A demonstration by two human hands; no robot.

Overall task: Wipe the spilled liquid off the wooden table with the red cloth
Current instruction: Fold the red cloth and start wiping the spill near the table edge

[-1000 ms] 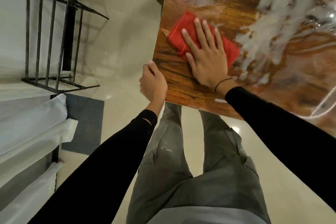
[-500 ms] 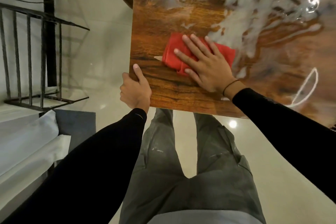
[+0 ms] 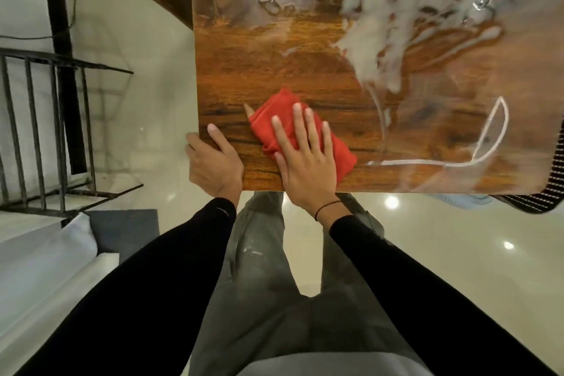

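The red cloth (image 3: 268, 122) lies bunched on the wooden table (image 3: 274, 70) close to its near left corner. My right hand (image 3: 308, 159) presses flat on the cloth, fingers spread. My left hand (image 3: 213, 162) grips the table's near left corner, thumb on top. White spilled liquid (image 3: 375, 40) spreads over the far and middle right of the tabletop. A thin wet streak (image 3: 427, 163) runs along the near edge to the right of the cloth.
A black metal rack (image 3: 45, 131) stands on the pale tiled floor (image 3: 457, 238) to the left, with white bedding (image 3: 39, 268) and a grey mat (image 3: 128, 232) below it. A dark striped object (image 3: 549, 186) pokes in at the right edge. My legs stand at the table's near edge.
My right hand has dragged the red cloth toward the near edge of the table. My left hand has kept its grip on the table corner.
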